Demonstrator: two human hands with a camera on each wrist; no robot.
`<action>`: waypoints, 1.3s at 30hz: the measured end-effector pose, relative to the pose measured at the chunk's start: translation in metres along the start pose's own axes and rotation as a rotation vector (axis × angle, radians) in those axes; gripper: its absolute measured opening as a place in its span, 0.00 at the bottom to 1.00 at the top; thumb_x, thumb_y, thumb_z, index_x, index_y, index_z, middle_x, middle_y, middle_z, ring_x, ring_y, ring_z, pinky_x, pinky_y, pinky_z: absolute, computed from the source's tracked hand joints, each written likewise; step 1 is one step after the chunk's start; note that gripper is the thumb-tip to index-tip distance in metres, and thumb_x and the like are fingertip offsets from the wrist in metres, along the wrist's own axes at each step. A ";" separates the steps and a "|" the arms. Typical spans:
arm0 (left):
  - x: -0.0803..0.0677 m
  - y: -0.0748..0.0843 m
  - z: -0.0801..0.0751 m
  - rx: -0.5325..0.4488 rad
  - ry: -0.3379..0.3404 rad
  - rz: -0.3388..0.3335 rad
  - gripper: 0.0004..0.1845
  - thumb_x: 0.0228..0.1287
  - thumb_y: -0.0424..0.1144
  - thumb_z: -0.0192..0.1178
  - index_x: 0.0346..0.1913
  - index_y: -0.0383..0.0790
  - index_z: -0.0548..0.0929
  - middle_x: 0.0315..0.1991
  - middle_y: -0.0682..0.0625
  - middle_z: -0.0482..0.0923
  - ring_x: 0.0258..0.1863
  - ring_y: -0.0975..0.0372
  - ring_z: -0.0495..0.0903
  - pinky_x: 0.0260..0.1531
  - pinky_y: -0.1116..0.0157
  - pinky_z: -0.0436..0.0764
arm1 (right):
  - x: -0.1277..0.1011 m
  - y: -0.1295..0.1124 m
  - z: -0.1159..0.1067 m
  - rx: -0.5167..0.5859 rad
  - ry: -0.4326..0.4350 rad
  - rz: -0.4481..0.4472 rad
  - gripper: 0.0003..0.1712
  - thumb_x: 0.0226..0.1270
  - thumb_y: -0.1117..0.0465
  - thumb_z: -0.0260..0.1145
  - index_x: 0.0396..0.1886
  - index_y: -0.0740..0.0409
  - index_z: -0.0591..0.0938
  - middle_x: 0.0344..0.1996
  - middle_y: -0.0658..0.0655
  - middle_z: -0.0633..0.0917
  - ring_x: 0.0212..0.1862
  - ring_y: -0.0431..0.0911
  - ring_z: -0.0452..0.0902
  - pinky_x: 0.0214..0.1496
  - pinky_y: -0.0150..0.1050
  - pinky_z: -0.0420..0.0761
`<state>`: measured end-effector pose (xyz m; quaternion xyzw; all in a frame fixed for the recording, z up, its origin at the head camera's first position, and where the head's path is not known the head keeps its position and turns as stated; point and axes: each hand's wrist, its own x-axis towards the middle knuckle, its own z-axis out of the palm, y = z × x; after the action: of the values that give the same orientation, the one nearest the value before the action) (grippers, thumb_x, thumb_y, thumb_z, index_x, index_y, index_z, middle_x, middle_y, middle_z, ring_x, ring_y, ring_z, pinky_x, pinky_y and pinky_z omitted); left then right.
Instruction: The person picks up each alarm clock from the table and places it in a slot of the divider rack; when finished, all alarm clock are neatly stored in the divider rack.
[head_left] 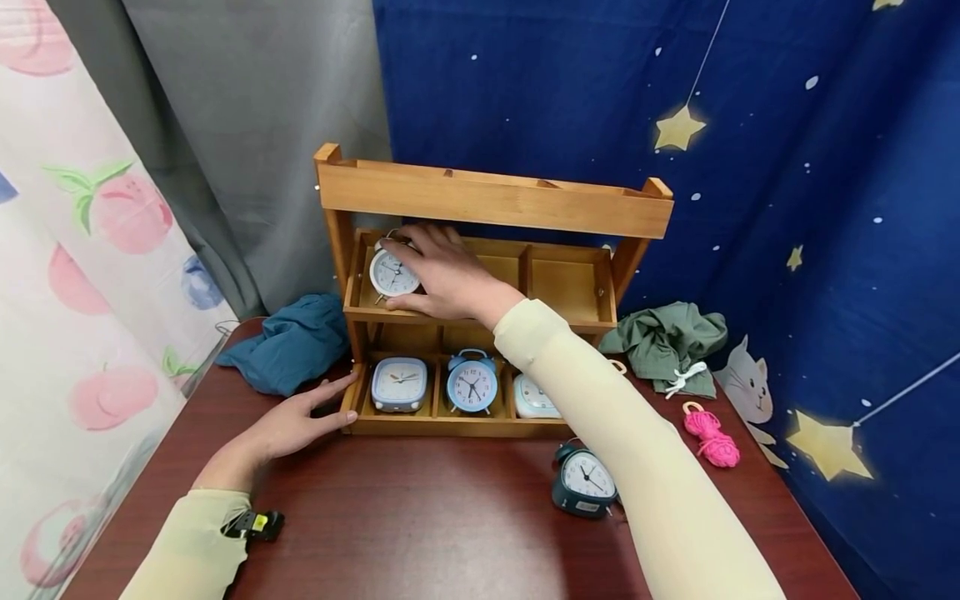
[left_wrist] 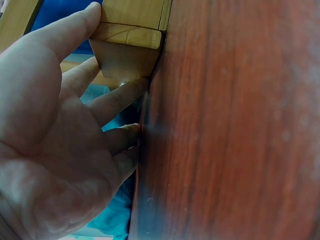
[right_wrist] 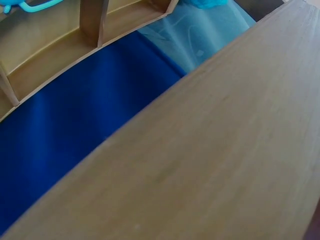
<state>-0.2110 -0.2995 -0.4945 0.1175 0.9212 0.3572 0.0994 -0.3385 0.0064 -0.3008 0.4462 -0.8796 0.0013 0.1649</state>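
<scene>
A three-tier wooden shelf rack [head_left: 491, 200] stands at the back of the dark red table [head_left: 420, 525]. My right hand [head_left: 435, 268] reaches into the left compartment of the middle tier and grips a small white alarm clock [head_left: 388, 275], fingers over its top and thumb below. My left hand [head_left: 296, 421] lies flat on the table, its straight fingers touching the rack's lower left corner [left_wrist: 127, 47]. The left wrist view shows that left hand [left_wrist: 60, 140] against the table [left_wrist: 235, 125]. The right wrist view shows only a wooden board [right_wrist: 225, 150] and blue backdrop.
The bottom tier holds a pale blue square clock [head_left: 399, 384], a blue twin-bell clock [head_left: 472, 383] and a pale clock [head_left: 531, 398] half hidden by my arm. A dark teal clock [head_left: 583, 480] stands on the table. Pink yarn [head_left: 711, 438], green cloth [head_left: 667, 342], blue cloth [head_left: 288, 342].
</scene>
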 end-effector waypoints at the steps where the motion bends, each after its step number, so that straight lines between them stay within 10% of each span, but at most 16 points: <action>1: 0.000 -0.001 0.000 0.003 0.001 0.001 0.47 0.77 0.68 0.65 0.90 0.53 0.63 0.87 0.28 0.54 0.86 0.31 0.51 0.76 0.25 0.61 | 0.000 0.000 0.000 0.001 -0.004 0.005 0.56 0.75 0.19 0.60 0.92 0.41 0.62 0.85 0.54 0.62 0.85 0.53 0.56 0.89 0.54 0.50; 16: 0.005 0.000 0.003 0.008 -0.008 0.006 0.47 0.77 0.69 0.65 0.90 0.54 0.63 0.87 0.29 0.55 0.86 0.31 0.51 0.77 0.25 0.60 | -0.037 0.003 -0.010 0.132 0.057 -0.024 0.56 0.75 0.24 0.66 0.91 0.47 0.63 0.85 0.59 0.63 0.87 0.54 0.55 0.89 0.56 0.53; 29: 0.005 0.003 0.006 -0.006 -0.015 0.003 0.47 0.77 0.68 0.65 0.90 0.53 0.63 0.87 0.28 0.54 0.86 0.30 0.51 0.77 0.25 0.59 | -0.173 0.020 -0.016 0.239 0.151 -0.098 0.54 0.75 0.36 0.76 0.90 0.54 0.64 0.86 0.63 0.63 0.88 0.59 0.53 0.87 0.63 0.58; 39: 0.004 0.000 0.001 -0.001 -0.010 0.010 0.46 0.78 0.67 0.65 0.90 0.54 0.63 0.87 0.30 0.55 0.86 0.29 0.51 0.76 0.25 0.59 | -0.273 0.019 0.000 0.294 0.116 0.017 0.50 0.75 0.36 0.76 0.87 0.53 0.70 0.82 0.61 0.70 0.85 0.57 0.62 0.79 0.64 0.70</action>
<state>-0.2148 -0.2976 -0.4962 0.1238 0.9199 0.3576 0.1024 -0.2046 0.2320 -0.3778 0.4571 -0.8628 0.1569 0.1482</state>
